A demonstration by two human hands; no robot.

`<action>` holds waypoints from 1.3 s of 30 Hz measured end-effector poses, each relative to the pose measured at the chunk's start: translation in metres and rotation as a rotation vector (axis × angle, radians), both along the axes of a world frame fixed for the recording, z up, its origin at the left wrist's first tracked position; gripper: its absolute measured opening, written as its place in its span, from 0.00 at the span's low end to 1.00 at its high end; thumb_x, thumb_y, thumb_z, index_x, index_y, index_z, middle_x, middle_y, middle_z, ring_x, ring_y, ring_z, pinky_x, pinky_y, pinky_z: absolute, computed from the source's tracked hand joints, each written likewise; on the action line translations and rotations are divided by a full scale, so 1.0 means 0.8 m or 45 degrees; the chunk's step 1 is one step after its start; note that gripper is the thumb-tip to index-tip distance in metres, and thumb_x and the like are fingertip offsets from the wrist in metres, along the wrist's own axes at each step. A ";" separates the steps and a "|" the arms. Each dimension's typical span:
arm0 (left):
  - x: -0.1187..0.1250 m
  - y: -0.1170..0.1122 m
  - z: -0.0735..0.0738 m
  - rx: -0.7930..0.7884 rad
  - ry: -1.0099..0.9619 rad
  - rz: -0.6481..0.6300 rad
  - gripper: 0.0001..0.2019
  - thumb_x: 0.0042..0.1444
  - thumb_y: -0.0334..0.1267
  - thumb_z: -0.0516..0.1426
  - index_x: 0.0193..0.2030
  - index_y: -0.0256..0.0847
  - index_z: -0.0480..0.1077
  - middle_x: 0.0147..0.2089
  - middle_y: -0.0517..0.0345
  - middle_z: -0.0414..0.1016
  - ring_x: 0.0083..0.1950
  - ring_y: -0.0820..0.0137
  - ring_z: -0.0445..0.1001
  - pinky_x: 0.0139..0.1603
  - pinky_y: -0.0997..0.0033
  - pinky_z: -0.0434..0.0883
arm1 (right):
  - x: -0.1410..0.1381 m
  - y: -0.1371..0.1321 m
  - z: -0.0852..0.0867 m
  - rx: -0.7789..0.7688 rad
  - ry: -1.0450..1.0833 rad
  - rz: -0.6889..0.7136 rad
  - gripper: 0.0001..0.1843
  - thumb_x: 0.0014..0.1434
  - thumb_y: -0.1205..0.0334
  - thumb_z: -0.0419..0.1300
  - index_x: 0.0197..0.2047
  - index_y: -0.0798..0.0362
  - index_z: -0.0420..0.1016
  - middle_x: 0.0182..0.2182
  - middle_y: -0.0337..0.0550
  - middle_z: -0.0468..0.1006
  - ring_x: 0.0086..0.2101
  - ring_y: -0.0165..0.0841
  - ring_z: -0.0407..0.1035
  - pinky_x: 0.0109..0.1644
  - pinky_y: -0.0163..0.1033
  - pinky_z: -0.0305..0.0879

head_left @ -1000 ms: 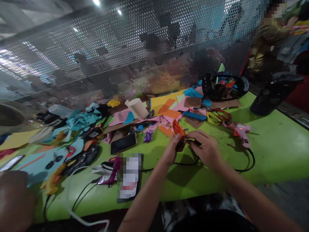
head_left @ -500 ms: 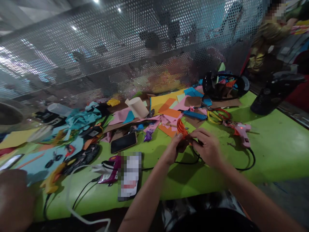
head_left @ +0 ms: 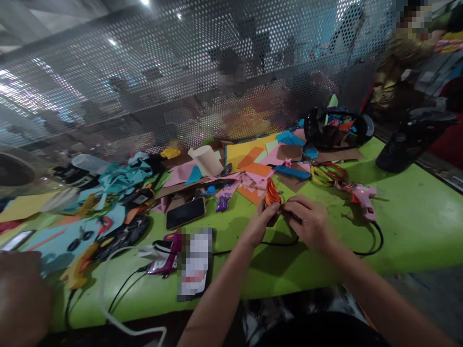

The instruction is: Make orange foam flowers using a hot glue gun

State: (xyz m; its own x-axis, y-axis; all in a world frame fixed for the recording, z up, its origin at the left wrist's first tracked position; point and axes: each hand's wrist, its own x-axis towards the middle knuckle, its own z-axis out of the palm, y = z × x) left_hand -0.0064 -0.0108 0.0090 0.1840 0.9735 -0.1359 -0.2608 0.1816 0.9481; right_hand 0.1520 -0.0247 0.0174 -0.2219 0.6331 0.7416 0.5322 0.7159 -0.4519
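Over the green table [head_left: 405, 226], my left hand [head_left: 261, 223] and my right hand [head_left: 310, 221] meet at a folded orange paper piece [head_left: 272, 193]. Both hands pinch its lower end, fingers closed, and the pleated top stands up above my left thumb. A pink glue gun [head_left: 359, 196] lies just to the right of my right hand, its black cord looping under my wrists.
Coloured paper scraps, a paper roll [head_left: 205, 161], scissors with red and yellow handles [head_left: 326, 172], a dark phone [head_left: 185, 213] and a black bin [head_left: 333, 128] of scraps crowd the far side. A perforated metal screen backs the table. Another person's hand [head_left: 21, 299] shows at the bottom left.
The orange paper has turned from tilted left to more upright between my fingers, and my right hand has moved closer to my left.
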 end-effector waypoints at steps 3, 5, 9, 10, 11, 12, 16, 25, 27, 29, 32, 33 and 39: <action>0.000 0.000 0.001 0.016 0.043 0.001 0.27 0.45 0.56 0.67 0.42 0.41 0.65 0.27 0.69 0.59 0.23 0.81 0.53 0.23 0.78 0.49 | 0.000 0.000 -0.001 0.003 -0.023 0.003 0.08 0.63 0.70 0.57 0.38 0.51 0.77 0.35 0.45 0.79 0.33 0.33 0.74 0.35 0.37 0.69; 0.000 0.000 0.004 0.010 0.041 0.013 0.26 0.44 0.55 0.67 0.42 0.41 0.65 0.25 0.70 0.58 0.22 0.81 0.52 0.23 0.77 0.48 | 0.000 0.000 -0.001 -0.019 -0.021 0.021 0.08 0.64 0.69 0.57 0.40 0.50 0.77 0.35 0.45 0.79 0.33 0.33 0.74 0.36 0.37 0.70; 0.001 0.000 0.007 0.000 -0.005 0.052 0.24 0.43 0.54 0.67 0.38 0.41 0.65 0.23 0.71 0.56 0.21 0.81 0.50 0.23 0.76 0.47 | -0.001 -0.001 0.002 -0.101 0.091 0.108 0.11 0.62 0.71 0.57 0.44 0.48 0.77 0.38 0.44 0.79 0.36 0.34 0.75 0.39 0.37 0.72; 0.001 0.000 0.006 0.000 -0.010 0.062 0.24 0.43 0.54 0.67 0.38 0.40 0.65 0.23 0.71 0.56 0.21 0.81 0.51 0.23 0.76 0.47 | 0.000 -0.001 0.002 -0.114 0.131 0.123 0.12 0.62 0.71 0.58 0.44 0.48 0.77 0.38 0.44 0.79 0.37 0.34 0.75 0.40 0.37 0.72; 0.001 0.000 0.005 0.002 -0.014 0.067 0.25 0.43 0.54 0.67 0.37 0.40 0.65 0.23 0.71 0.56 0.21 0.81 0.51 0.23 0.76 0.47 | 0.000 -0.001 0.003 -0.124 0.164 0.133 0.13 0.61 0.72 0.58 0.45 0.48 0.77 0.39 0.44 0.79 0.38 0.34 0.75 0.41 0.38 0.73; 0.001 0.000 0.004 0.004 -0.017 0.065 0.25 0.43 0.55 0.67 0.38 0.40 0.65 0.23 0.71 0.57 0.22 0.81 0.51 0.23 0.76 0.48 | 0.000 -0.001 0.004 -0.128 0.188 0.139 0.13 0.61 0.72 0.58 0.46 0.48 0.77 0.39 0.44 0.79 0.39 0.34 0.75 0.42 0.38 0.73; -0.001 0.001 -0.001 -0.004 -0.030 0.028 0.25 0.45 0.55 0.67 0.40 0.40 0.64 0.25 0.69 0.59 0.22 0.80 0.53 0.24 0.76 0.48 | 0.001 -0.001 0.005 -0.130 0.224 0.146 0.12 0.62 0.71 0.58 0.46 0.49 0.77 0.40 0.45 0.80 0.41 0.35 0.76 0.44 0.38 0.73; 0.002 0.000 0.009 -0.050 -0.062 -0.011 0.26 0.41 0.57 0.67 0.35 0.40 0.63 0.23 0.69 0.60 0.21 0.80 0.52 0.23 0.75 0.45 | 0.001 0.000 0.005 -0.144 0.237 0.146 0.13 0.61 0.72 0.57 0.47 0.49 0.76 0.40 0.45 0.79 0.42 0.36 0.76 0.44 0.39 0.74; 0.002 -0.001 0.011 -0.055 -0.072 -0.029 0.26 0.41 0.57 0.67 0.34 0.40 0.63 0.23 0.70 0.58 0.21 0.80 0.50 0.23 0.75 0.44 | 0.000 0.001 0.005 -0.141 0.230 0.150 0.14 0.61 0.72 0.57 0.47 0.48 0.76 0.40 0.45 0.79 0.41 0.35 0.75 0.44 0.39 0.73; 0.003 -0.001 0.012 -0.055 -0.083 -0.037 0.26 0.41 0.57 0.67 0.34 0.40 0.63 0.22 0.70 0.57 0.21 0.80 0.50 0.23 0.74 0.44 | 0.000 0.000 0.005 -0.144 0.219 0.147 0.15 0.61 0.73 0.57 0.47 0.48 0.77 0.40 0.45 0.79 0.40 0.35 0.75 0.42 0.39 0.73; 0.002 -0.001 0.011 -0.068 -0.085 -0.008 0.26 0.40 0.57 0.68 0.35 0.40 0.64 0.22 0.69 0.58 0.21 0.80 0.51 0.23 0.74 0.44 | 0.000 0.000 0.004 -0.152 0.226 0.142 0.15 0.61 0.73 0.57 0.47 0.47 0.77 0.40 0.44 0.79 0.40 0.35 0.75 0.42 0.38 0.73; 0.002 -0.001 0.010 -0.075 -0.081 -0.003 0.26 0.40 0.57 0.68 0.35 0.40 0.64 0.23 0.69 0.58 0.21 0.79 0.52 0.23 0.74 0.44 | 0.000 0.000 0.004 -0.152 0.231 0.141 0.15 0.61 0.72 0.57 0.47 0.48 0.76 0.40 0.45 0.79 0.41 0.35 0.75 0.43 0.38 0.73; 0.001 0.000 0.007 -0.103 -0.065 -0.003 0.28 0.38 0.58 0.68 0.36 0.40 0.64 0.24 0.68 0.61 0.22 0.80 0.53 0.23 0.76 0.44 | 0.000 0.000 0.004 -0.133 0.242 0.131 0.14 0.61 0.72 0.57 0.47 0.48 0.76 0.41 0.45 0.79 0.42 0.35 0.76 0.45 0.39 0.73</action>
State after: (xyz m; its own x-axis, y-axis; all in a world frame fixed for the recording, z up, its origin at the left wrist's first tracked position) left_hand -0.0057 -0.0109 0.0149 0.1952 0.9593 -0.2040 -0.3081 0.2575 0.9158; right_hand 0.1520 -0.0245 0.0203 -0.1521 0.6899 0.7077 0.3574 0.7060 -0.6114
